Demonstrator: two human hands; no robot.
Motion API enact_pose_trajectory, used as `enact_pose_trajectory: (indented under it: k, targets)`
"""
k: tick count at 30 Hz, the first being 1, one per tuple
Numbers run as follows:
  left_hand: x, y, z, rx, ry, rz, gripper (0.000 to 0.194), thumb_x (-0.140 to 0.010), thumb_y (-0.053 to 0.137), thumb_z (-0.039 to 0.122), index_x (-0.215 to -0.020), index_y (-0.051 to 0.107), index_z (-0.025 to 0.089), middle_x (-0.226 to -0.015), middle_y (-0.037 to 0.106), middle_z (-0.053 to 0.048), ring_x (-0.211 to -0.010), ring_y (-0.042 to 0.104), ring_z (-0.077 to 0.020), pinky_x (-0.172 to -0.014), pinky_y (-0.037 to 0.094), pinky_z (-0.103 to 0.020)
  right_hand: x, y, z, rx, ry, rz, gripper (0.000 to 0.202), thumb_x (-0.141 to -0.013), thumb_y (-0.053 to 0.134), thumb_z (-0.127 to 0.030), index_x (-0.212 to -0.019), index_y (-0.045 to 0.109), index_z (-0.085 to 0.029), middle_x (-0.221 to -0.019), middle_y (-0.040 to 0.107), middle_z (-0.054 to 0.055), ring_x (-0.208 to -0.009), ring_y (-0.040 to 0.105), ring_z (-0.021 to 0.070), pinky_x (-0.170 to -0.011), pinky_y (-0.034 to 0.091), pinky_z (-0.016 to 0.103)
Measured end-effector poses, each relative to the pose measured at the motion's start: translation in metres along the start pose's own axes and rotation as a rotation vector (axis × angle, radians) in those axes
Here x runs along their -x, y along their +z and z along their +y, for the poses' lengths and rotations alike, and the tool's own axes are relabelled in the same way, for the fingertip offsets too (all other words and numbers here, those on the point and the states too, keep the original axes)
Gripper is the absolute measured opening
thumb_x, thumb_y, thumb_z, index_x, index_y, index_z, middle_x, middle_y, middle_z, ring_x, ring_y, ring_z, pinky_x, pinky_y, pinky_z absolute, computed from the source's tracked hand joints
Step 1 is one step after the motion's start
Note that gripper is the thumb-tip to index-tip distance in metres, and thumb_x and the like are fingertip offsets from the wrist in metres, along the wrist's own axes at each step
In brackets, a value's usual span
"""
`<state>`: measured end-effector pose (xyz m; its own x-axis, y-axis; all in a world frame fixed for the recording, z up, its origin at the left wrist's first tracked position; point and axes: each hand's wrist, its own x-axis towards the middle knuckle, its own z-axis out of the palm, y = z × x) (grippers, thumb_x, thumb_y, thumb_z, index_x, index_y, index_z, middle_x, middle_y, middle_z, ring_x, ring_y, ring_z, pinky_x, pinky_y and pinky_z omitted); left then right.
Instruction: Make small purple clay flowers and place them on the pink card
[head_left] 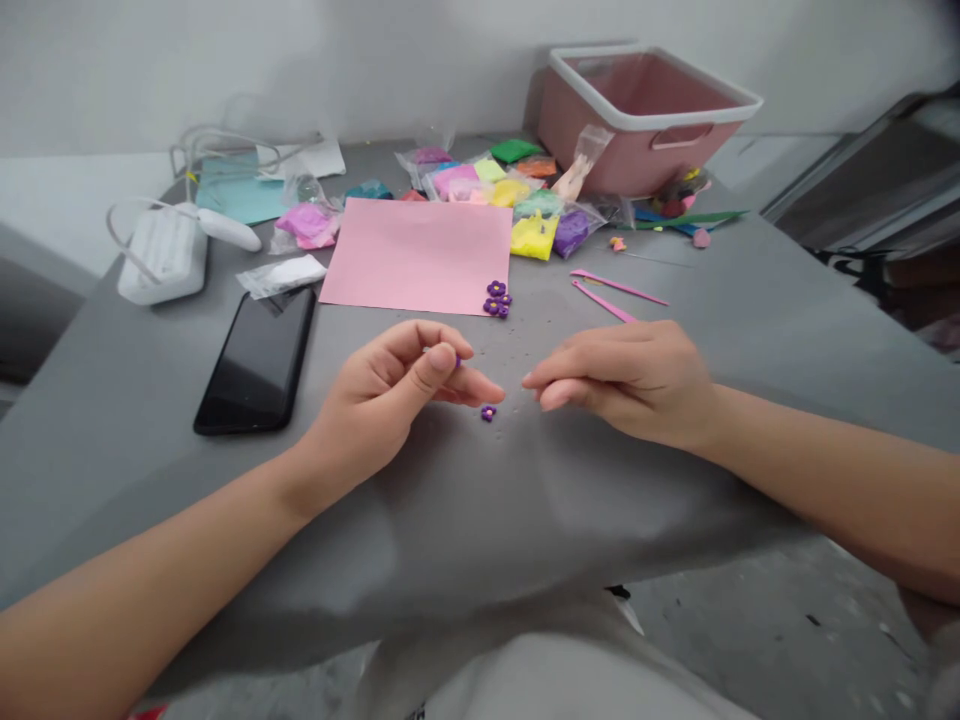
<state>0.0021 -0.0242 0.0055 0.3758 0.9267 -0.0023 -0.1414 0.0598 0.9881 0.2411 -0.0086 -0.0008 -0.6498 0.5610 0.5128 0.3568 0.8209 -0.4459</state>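
Observation:
My left hand (401, 385) is closed in a pinch above the table, with a small bit of purple clay (457, 361) showing between thumb and fingers. Facing it across a narrow gap, my right hand (630, 380) has its thumb and fingertips pressed together; whatever they may hold is too small to make out. On the table below the left fingertips lies a small purple clay flower (488, 413) with a light centre. Several more purple clay flowers (495, 300) with yellow centres sit at the lower right corner of a pink sheet (420, 255).
A black phone (256, 362) lies left of my left hand, near a white power strip (166, 255). Pink modelling tools (619, 288) are beyond my right hand. Bagged coloured clay (534, 235) and a pink basket (652, 125) stand along the back. Tiny crumbs dot the grey table (450, 520).

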Motion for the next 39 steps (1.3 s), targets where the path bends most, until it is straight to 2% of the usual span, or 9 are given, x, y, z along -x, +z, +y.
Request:
enact_pose_trajectory:
  k: [3,6,12,15,18,22,26,32,39]
  targets:
    - [-0.001,0.000,-0.001,0.010,0.021,0.024,0.032,-0.086,0.065,0.051,-0.082,0.059,0.020,-0.071,0.076,0.000,-0.070,0.074,-0.0152,-0.070,0.058,-0.025,0.000,0.001,0.000,-0.053,-0.037,0.039,0.006,-0.088,0.069,-0.027,-0.089,0.071,-0.021,-0.077,0.072,0.003,-0.069,0.069,0.0120,-0.066,0.055,0.022]
    - [0.000,-0.002,-0.002,-0.015,0.053,0.043,0.028,-0.087,0.066,0.047,-0.082,0.059,0.020,-0.075,0.076,0.001,-0.073,0.073,-0.0131,-0.072,0.057,-0.023,-0.001,0.001,0.000,-0.108,-0.041,0.063,0.008,-0.090,0.066,-0.020,-0.096,0.071,-0.022,-0.083,0.073,0.004,-0.078,0.070,0.0132,-0.071,0.057,0.023]
    - [0.000,-0.002,-0.002,-0.067,0.073,0.048,0.014,-0.090,0.066,0.033,-0.097,0.061,0.023,-0.103,0.077,0.000,-0.081,0.073,-0.0103,-0.076,0.056,-0.020,-0.001,0.002,0.003,-0.020,0.014,-0.022,0.015,-0.092,0.065,-0.032,-0.085,0.071,-0.020,-0.074,0.070,0.002,-0.068,0.067,0.0119,-0.065,0.053,0.022]
    - [0.000,-0.002,-0.002,-0.060,0.055,0.037,0.014,-0.093,0.063,0.035,-0.101,0.063,0.023,-0.108,0.076,0.000,-0.082,0.073,-0.0102,-0.077,0.055,-0.021,0.000,0.003,0.005,-0.027,0.017,-0.055,0.012,-0.093,0.062,-0.028,-0.094,0.071,-0.021,-0.084,0.072,0.003,-0.076,0.068,0.0122,-0.071,0.055,0.023]
    - [-0.001,-0.002,-0.003,-0.057,0.041,0.044,0.014,-0.093,0.062,0.036,-0.097,0.062,0.023,-0.106,0.077,0.001,-0.082,0.073,-0.0107,-0.076,0.054,-0.021,0.000,0.004,0.006,-0.064,0.004,-0.080,0.015,-0.096,0.057,-0.024,-0.099,0.071,-0.020,-0.088,0.072,0.004,-0.081,0.068,0.0127,-0.075,0.055,0.024]
    - [-0.001,-0.001,-0.003,-0.063,0.011,0.096,0.022,-0.089,0.064,0.045,-0.092,0.062,0.023,-0.091,0.079,-0.001,-0.080,0.074,-0.0146,-0.074,0.054,-0.025,0.000,0.006,0.010,-0.052,0.012,-0.083,0.017,-0.091,0.064,-0.035,-0.085,0.071,-0.020,-0.077,0.068,0.004,-0.075,0.065,0.0154,-0.074,0.055,0.028]
    - [0.000,-0.001,-0.003,-0.090,0.004,0.119,0.028,-0.087,0.065,0.050,-0.091,0.063,0.022,-0.084,0.079,-0.002,-0.080,0.073,-0.0162,-0.073,0.054,-0.026,-0.002,0.008,0.012,-0.081,-0.066,-0.134,0.010,-0.092,0.064,-0.028,-0.091,0.071,-0.020,-0.087,0.072,0.005,-0.086,0.062,0.0171,-0.083,0.053,0.032]
    - [0.000,-0.003,-0.005,-0.086,0.013,0.093,0.024,-0.090,0.062,0.046,-0.091,0.064,0.023,-0.083,0.078,-0.001,-0.080,0.073,-0.0148,-0.074,0.055,-0.025,-0.003,0.008,0.009,-0.081,-0.035,-0.181,0.019,-0.093,0.063,-0.030,-0.081,0.069,-0.016,-0.077,0.068,0.006,-0.074,0.059,0.0144,-0.072,0.049,0.029]
    - [0.000,-0.003,-0.004,-0.082,0.009,0.086,0.023,-0.090,0.063,0.045,-0.092,0.064,0.022,-0.083,0.078,-0.001,-0.080,0.072,-0.0141,-0.076,0.055,-0.025,-0.002,0.002,0.011,-0.068,-0.054,-0.325,0.014,-0.094,0.061,-0.026,-0.099,0.072,-0.018,-0.095,0.067,0.007,-0.089,0.058,0.0166,-0.084,0.047,0.032]
